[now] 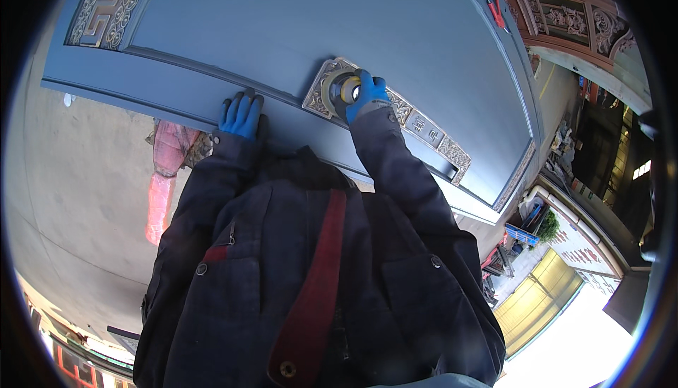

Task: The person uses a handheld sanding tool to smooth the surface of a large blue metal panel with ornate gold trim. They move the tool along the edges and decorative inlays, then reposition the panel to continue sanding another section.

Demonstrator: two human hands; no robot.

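A large blue-grey door panel [233, 6] lies in front of me, with a long ornate metal handle plate [426, 131] along its near side. In a blue glove, my right hand [369, 93] grips what looks like a roll of tape [332, 92], with a yellow inner ring. The roll is over the left end of the handle plate; whether it touches the plate I cannot tell. My left hand [241, 114], also in a blue glove with dark fingertips, rests on the panel's near edge, its fingers stretched out flat. Its palm is hidden.
Red-handled pliers [497, 13] lie near the panel's far right edge. A carved metal strip [106, 6] runs along its left end. Below the near edge is a pink plastic-wrapped support [162, 176]. Reddish carved panels [565, 17] stand at the far right.
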